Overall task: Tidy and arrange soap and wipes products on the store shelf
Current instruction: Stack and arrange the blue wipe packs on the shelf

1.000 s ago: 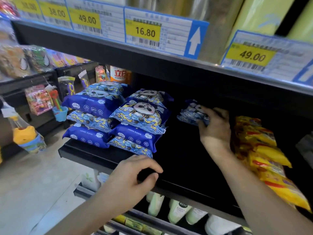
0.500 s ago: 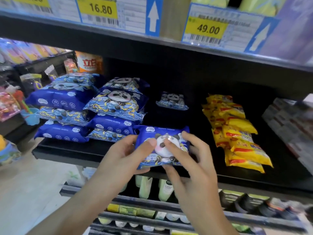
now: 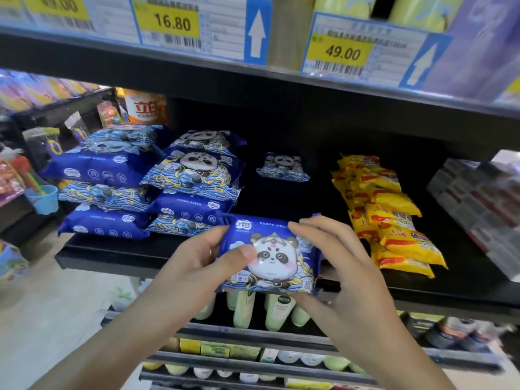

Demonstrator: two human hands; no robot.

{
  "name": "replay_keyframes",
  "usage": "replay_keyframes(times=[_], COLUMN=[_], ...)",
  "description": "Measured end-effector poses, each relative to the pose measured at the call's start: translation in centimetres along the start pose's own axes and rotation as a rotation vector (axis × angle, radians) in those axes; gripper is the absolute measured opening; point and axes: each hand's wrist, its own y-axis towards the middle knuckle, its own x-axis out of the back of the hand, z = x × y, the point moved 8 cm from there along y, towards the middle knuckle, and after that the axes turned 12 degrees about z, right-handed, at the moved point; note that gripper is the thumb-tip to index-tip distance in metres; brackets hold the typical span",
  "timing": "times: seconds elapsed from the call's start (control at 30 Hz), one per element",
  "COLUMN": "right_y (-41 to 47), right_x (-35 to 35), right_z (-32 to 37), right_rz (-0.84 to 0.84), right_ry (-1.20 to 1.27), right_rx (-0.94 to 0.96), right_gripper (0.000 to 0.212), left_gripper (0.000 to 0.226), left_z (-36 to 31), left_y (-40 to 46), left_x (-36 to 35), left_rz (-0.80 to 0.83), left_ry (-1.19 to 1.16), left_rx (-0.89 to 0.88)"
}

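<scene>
Holding a blue panda wipes pack (image 3: 270,256) w/ both hands at the front edge of the black shelf (image 3: 118,253), we're gripping it from either side. Our left hand (image 3: 197,266) is curling round the pack's left end, thumb pressing flat on the front next to the panda lid. Our right hand (image 3: 349,266) is wrapping the right end, fingers spread along the top edge, thumb tucked under the bottom.

The shelf is carrying two stacks of the same blue wipes packs (image 3: 146,181) on the left, approx. three or four high each. One lone wipes pack (image 3: 282,167) is sitting further back, apart from the stacks. A row of yellow soap packs (image 3: 394,218) is running front to back on the right. Price tags (image 3: 168,22) are hanging on the shelf above. Pale green bottles (image 3: 244,308) are standing on the lower shelf.
</scene>
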Motion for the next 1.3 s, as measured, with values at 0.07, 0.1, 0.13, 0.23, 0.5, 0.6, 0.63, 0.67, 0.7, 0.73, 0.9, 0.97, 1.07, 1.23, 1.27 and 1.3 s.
replay_keyframes(times=[0.07,0.1,0.13,0.23,0.5,0.6,0.63,0.67,0.7,0.73,0.9,0.97,1.07,1.23,1.27,1.3], right_y=[0.0,0.0,0.0,0.0,0.5,0.5,0.5,0.4,0.5,0.5,0.6,0.6,0.6,0.3,0.4,0.4], right_x=[0.3,0.4,0.6,0.9,0.7,0.6,0.5,0.6,0.6,0.6,0.8,0.9,1.1,1.3,1.3,1.2], right_z=[0.0,0.0,0.0,0.0,0.5,0.6,0.7,0.7,0.7,0.8,1.1,1.3,1.5,2.1,2.2,2.3], right_rz=[-0.011,-0.015,-0.019,-0.015,0.06,0.081,0.085,0.088,0.091,0.095,0.132,0.141,0.142,0.134,0.127,0.116], right_ry=[0.043,0.053,0.061,0.175,0.411,0.444,0.457,0.466,0.468,0.465,0.427,0.344,0.173,-0.072,-0.096,-0.106], right_rx=[-0.002,-0.005,-0.007,-0.012,-0.031,-0.035,-0.037,-0.04,-0.041,-0.042,-0.047,-0.041,-0.046,-0.05,-0.045,-0.036], right_gripper=[0.088,0.087,0.085,0.08,0.076,0.077,0.077,0.077,0.078,0.078,0.074,0.074,0.079,0.096,0.095,0.093], left_gripper=[0.023,0.024,0.027,0.047,0.099,0.072,0.071,0.07,0.069,0.067,0.064,0.074,0.083,0.055,0.055,0.056], left_z=[0.1,0.7,1.2,-1.9,-4.1,-5.1,-5.2,-5.4,-5.5,-5.7,-5.7,-5.3,-4.6,-4.2,-3.9,-3.7], left_y=[0.6,0.7,0.4,-1.7,-2.3,-2.7,-2.7,-2.7,-2.8,-2.9,-2.8,-2.6,-2.3,-1.9,-1.7,-1.6], left_x=[0.7,1.5,2.4,4.2,0.9,0.5,0.4,0.4,0.2,0.2,0.4,0.5,0.8,1.3,1.4,1.5], left_rz=[-0.067,-0.108,-0.159,-0.317,-0.126,-0.165,-0.162,-0.16,-0.153,-0.148,-0.149,-0.144,-0.127,-0.129,-0.127,-0.122], left_ry=[-0.007,-0.01,0.009,0.416,1.1,1.113,1.116,1.122,1.12,1.112,1.022,0.989,0.965,0.859,0.81,0.756], left_rx=[0.056,0.088,0.092,-0.231,-0.445,-0.534,-0.537,-0.54,-0.545,-0.553,-0.564,-0.54,-0.49,-0.445,-0.424,-0.403])
